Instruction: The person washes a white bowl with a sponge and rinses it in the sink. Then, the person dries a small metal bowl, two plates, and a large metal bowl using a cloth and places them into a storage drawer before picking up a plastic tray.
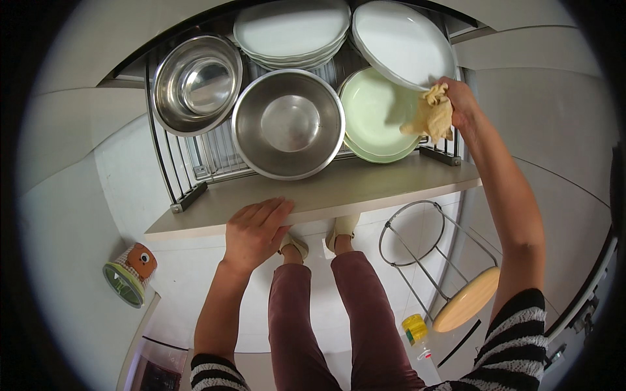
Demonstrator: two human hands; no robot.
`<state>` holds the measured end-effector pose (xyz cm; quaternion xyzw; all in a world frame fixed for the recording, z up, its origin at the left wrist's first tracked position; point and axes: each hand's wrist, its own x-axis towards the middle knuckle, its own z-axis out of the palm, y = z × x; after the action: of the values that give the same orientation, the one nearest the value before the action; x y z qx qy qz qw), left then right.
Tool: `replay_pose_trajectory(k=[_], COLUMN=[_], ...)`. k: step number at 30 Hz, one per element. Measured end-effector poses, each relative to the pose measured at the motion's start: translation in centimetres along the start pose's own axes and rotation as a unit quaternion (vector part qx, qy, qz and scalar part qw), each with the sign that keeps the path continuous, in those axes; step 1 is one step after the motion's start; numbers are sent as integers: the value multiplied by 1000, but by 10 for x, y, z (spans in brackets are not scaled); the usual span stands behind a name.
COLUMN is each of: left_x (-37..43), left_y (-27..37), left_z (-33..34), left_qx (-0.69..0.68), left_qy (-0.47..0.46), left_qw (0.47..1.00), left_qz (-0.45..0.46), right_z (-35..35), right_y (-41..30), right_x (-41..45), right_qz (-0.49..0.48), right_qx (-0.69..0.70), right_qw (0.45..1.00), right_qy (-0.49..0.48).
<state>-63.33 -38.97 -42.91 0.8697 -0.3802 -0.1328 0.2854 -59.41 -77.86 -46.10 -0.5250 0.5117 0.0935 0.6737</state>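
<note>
My left hand rests on the top edge of the drawer front, its fingers over the rim. In my right hand, at the drawer's right side, is a crumpled yellowish cloth. That hand is at the near rim of a tilted white oval dish, which overlaps light green bowls; whether the fingers grip the dish cannot be told. Stainless steel bowls, one in the middle and one at the left, sit in the wire drawer basket. Behind them is a stack of white plates.
A stool with a round wooden seat lies tipped on the floor at the right, beside a yellow-capped plastic bottle. A bin with a bear picture stands at the left. My feet are below the open drawer.
</note>
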Motion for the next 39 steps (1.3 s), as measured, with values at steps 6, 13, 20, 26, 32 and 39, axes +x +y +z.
replay_pose_trajectory(k=[6, 13, 20, 26, 32, 39], left_x=[1, 3, 4, 2, 3, 5], left_y=[-3, -5, -9, -3, 4, 4], left_z=[1, 1, -1, -2, -3, -7], left_qx=[-3, 9, -3, -6, 1, -9], left_qy=[-7, -7, -13, -8, -4, 12], left_qw=[1000, 1000, 1000, 1000, 1000, 1000], left_qz=[-4, 0, -9, -14, -9, -27], right_z=[17, 21, 25, 13, -1, -8], right_y=[-13, -20, -19, -14, -7, 4], right_x=[25, 51, 72, 85, 102, 36], right_qz=[-18, -50, -52, -51, -90, 30], right_qx=[9, -5, -13, -94, -151, 86], right_qw=[999, 998, 995, 986, 975, 995], right_qy=[30, 45, 82, 126, 139, -51])
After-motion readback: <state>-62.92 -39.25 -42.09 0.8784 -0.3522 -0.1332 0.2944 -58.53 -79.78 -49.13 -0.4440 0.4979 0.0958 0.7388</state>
